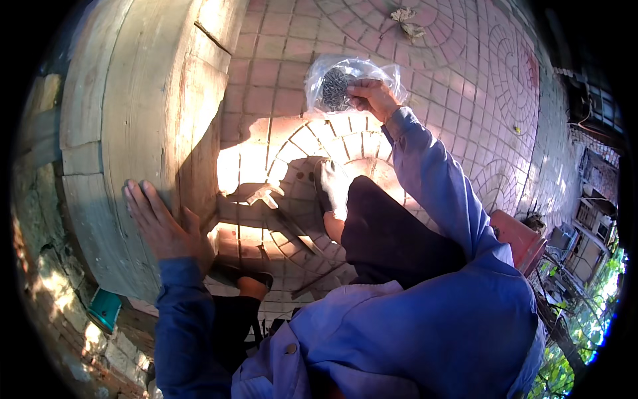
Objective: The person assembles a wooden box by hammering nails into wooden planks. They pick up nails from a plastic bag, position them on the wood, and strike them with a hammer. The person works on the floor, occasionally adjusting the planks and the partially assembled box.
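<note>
My left hand (163, 223) lies flat on a weathered wooden plank box or bench (133, 133), fingers stretched out and thumb apart. Out ahead, my right hand (375, 97) reaches to the edge of a clear plastic bag (365, 67) on the ground. Dark grey nails (335, 88) are heaped inside the bag. The fingers of that hand are curled together by the nails, and whatever they pinch is too small to make out. A hammer (266, 194) stands or lies on the paving between the wood and my foot, its handle partly in shadow.
Patterned pink paving tiles (286, 73) spread around the bag, with a dry leaf (409, 25) farther off. A red container (517, 241) is at the right. Beside the wood at lower left is a green tin (104, 310), near a rough stone edge.
</note>
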A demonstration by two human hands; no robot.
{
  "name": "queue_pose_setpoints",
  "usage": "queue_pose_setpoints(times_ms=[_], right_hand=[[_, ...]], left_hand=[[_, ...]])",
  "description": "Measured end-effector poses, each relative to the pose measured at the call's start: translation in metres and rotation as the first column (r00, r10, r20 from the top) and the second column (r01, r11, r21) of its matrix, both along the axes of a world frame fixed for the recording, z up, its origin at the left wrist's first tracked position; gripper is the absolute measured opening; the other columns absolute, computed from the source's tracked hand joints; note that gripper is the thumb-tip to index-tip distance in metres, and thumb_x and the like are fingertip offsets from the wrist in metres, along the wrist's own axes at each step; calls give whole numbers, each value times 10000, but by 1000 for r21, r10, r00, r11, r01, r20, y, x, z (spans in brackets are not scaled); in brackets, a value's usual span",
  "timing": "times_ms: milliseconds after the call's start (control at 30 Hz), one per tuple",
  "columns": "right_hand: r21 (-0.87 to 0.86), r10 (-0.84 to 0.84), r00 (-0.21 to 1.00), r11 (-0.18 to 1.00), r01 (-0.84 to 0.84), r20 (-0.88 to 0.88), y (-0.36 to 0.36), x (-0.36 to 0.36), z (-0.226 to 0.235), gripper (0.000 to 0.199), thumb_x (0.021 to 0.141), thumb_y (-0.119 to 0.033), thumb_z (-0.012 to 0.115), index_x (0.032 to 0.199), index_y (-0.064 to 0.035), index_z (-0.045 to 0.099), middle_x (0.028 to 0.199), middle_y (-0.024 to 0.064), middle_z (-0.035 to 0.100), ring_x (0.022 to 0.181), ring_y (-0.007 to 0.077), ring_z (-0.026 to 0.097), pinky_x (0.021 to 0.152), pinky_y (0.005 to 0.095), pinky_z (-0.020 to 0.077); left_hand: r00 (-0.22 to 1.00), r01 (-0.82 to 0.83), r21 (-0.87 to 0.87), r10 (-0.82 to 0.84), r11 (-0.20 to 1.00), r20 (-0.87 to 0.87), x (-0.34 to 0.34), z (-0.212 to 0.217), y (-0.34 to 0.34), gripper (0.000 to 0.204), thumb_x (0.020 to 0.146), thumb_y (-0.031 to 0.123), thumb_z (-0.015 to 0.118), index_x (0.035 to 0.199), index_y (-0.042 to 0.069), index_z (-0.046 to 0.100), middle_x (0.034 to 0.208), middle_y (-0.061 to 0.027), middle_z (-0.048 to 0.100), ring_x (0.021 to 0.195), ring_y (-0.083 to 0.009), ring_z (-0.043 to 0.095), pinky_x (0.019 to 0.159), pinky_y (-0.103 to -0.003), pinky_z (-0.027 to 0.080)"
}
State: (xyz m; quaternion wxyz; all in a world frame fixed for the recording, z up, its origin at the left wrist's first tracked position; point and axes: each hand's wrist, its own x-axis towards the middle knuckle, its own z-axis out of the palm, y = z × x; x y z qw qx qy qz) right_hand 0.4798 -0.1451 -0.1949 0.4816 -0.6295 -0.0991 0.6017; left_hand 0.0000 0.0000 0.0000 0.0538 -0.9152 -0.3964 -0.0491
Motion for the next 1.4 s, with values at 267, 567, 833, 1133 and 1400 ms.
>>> queue_pose_setpoints(times_ms=[267, 567, 833, 1133, 1400], right_hand=[[25, -154, 971, 987, 161, -182, -27, -1, 21, 115, 973, -90, 637, 1002, 20, 656, 806, 50, 638, 629, 104, 577, 531, 229, 479], [235, 361, 913, 920, -315, -190, -2, -76, 129, 208, 945, -102, 669, 1084, 49, 635, 820, 46, 614, 672, 90, 592, 582, 241, 538], [177, 761, 648, 640, -748, -10, 22, -256, 245, 161, 908, -111, 677, 1027, -5, 663, 843, 41, 665, 722, 116, 657, 596, 264, 548], [219, 716, 693, 691, -689, -83, -48, -386, 221, 97, 934, -84, 656, 973, 4, 641, 748, 51, 634, 625, 117, 620, 534, 264, 544], [239, 258, 962, 943, -232, -85, -31, -431, 174, 371, 920, -307, 729, 1101, 9, 655, 931, 85, 697, 827, 160, 673, 705, 318, 564]], left_hand=[[1000, 7, 20, -8, 1000, 23, 5, -3, -8, 792, 818, 231, 662, 1492, -30, 337, 1554, -286, 307, 1449, -485, 284, 1180, -565, 281], [956, 83, -4, -78, 997, 284, -17, -20, 1, 521, 966, 262, 574, 1362, -70, 506, 1489, -307, 413, 1406, -475, 362, 1183, -549, 267], [410, 71, -768, 683, 637, 605, -18, 14, -145, 269, 984, 146, 625, 1181, -28, 680, 954, -81, 694, 856, -176, 651, 821, -313, 525], [-96, 339, -930, 989, 142, 117, -91, 31, -200, 116, 945, 123, 695, 953, 10, 671, 718, -52, 662, 543, -121, 584, 464, -238, 466], [25, 186, -928, 942, 324, 334, -139, 40, -182, 131, 947, 120, 689, 952, -5, 651, 788, -122, 702, 606, -175, 656, 542, -286, 549]])
